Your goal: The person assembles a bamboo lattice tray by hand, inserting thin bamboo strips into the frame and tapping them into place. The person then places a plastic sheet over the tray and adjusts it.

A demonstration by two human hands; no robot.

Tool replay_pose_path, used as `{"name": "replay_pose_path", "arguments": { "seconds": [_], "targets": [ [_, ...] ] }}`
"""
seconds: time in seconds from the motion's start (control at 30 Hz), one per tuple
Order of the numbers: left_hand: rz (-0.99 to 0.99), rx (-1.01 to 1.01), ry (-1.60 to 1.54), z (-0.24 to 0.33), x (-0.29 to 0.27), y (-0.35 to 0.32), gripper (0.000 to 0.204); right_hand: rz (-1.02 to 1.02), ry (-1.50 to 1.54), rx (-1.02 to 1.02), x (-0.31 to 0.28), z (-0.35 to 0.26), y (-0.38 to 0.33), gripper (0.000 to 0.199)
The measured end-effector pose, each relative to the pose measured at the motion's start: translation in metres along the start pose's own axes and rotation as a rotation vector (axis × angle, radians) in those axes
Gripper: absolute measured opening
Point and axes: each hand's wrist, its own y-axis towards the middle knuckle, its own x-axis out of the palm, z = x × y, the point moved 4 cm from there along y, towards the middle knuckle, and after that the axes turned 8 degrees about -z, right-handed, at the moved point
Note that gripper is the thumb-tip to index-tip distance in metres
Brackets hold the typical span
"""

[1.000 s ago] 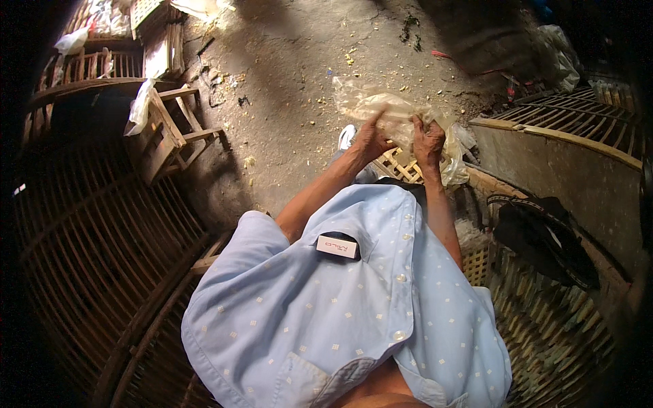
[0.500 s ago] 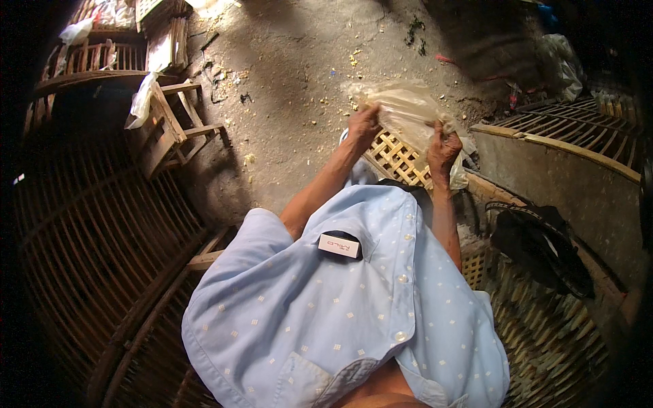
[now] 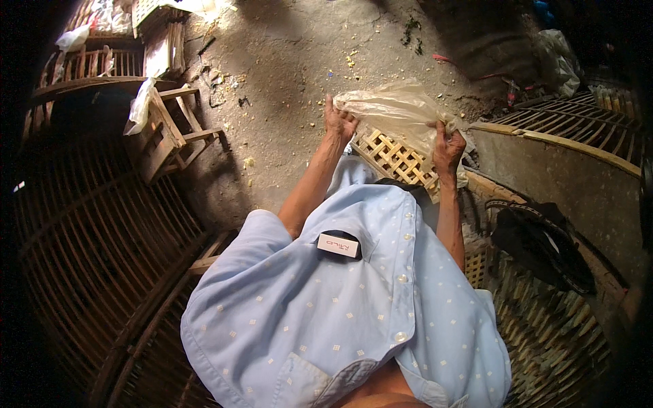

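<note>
A thin, see-through yellowish plastic bag is stretched between my two hands, over the far part of a woven bamboo basket. My left hand has the bag's left edge between the thumb and the curled fingers. At the other end, my right hand pinches the bag's right side, with loose plastic hanging beside it. The basket, of pale open lattice strips, sits just beyond my lap. Its near part is hidden by my shirt.
A small wooden stool with a white plastic bag on it stands to the left. Slatted bamboo frames fill the left side. At right are a low wall and a black bag. Crumbs litter the ground.
My left hand has moved left and turned, drawing the bag wider. My right hand has shifted only slightly, and more of the basket's left corner shows.
</note>
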Motion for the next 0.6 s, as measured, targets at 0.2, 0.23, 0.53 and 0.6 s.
{"name": "replay_pose_path", "arguments": {
  "seconds": [0.2, 0.23, 0.53, 0.6],
  "targets": [
    [-0.15, 0.111, 0.331, -0.029, -0.027, 0.031, 0.033, -0.064, 0.043, 0.0, 0.011, 0.002, -0.001, 0.018],
    [-0.048, 0.096, 0.315, -0.011, -0.021, 0.023, 0.026, -0.057, 0.058, 0.01, 0.002, 0.009, -0.001, 0.018],
    [-0.382, -0.513, 0.437, -0.08, 0.057, -0.079, 0.068, -0.036, 0.092, 0.157, 0.031, 0.012, 0.003, 0.031],
    [-0.31, -0.492, 0.696, -0.088, 0.058, -0.07, 0.044, 0.042, 0.073, -0.123, 0.043, 0.003, 0.006, 0.034]
  ]
}}
